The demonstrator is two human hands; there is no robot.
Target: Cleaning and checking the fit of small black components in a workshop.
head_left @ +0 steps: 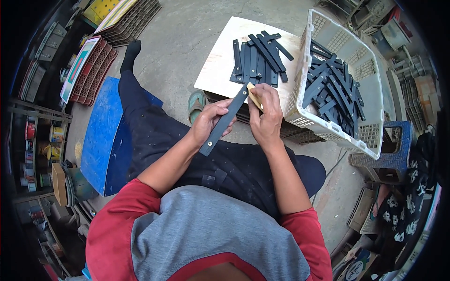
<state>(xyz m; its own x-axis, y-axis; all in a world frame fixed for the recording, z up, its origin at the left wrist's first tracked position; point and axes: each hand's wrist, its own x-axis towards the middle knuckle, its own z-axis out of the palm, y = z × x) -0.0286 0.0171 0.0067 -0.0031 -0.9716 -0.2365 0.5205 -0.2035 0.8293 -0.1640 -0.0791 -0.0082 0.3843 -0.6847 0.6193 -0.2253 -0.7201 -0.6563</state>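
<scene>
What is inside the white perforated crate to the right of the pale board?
A loose heap of black strips, lying at crossed angles, some showing small round fittings. The heap covers most of the floor of the crate, so whatever lies beneath cannot be seen.

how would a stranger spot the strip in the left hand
Start at the white crate, then the pale board beside it. Nearer the lap, the left hand holds a black strip. Unlike the strips heaped on the board and in the crate, it is held singly.
</scene>
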